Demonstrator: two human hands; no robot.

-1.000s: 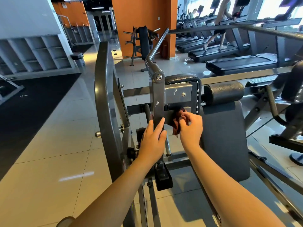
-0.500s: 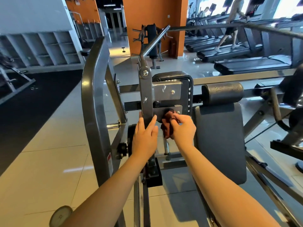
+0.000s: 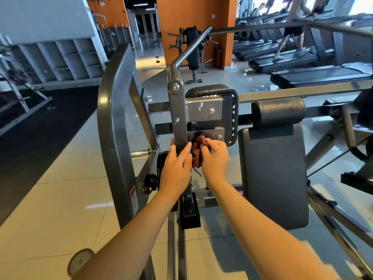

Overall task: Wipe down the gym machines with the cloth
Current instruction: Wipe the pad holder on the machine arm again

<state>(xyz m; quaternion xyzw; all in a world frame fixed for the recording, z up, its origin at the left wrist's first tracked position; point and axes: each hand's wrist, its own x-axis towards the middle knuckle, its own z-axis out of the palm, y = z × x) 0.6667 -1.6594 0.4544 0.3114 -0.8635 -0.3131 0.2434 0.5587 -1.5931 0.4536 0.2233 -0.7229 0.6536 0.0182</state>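
A grey steel gym machine [image 3: 178, 116] stands right in front of me, with an upright post, bolted metal plates and a black pad behind them. My right hand [image 3: 215, 158] grips a bunched dark red cloth [image 3: 197, 147] and holds it against the lower metal plate [image 3: 216, 134]. My left hand [image 3: 176, 168] lies with straight fingers against the upright post, just left of the cloth. Part of the cloth is hidden behind my right fingers.
A curved grey frame bar [image 3: 113, 122] rises at the left. A black back pad [image 3: 274, 174] with a roll cushion [image 3: 279, 111] stands at the right. Treadmills [image 3: 314, 74] line the back right, where a person walks. Tiled floor and a black mat [image 3: 40, 134] lie to the left.
The view has shifted slightly, moving the machine left in frame. My right hand has moved the cloth a little along the lower plate; my left hand stays on the post.
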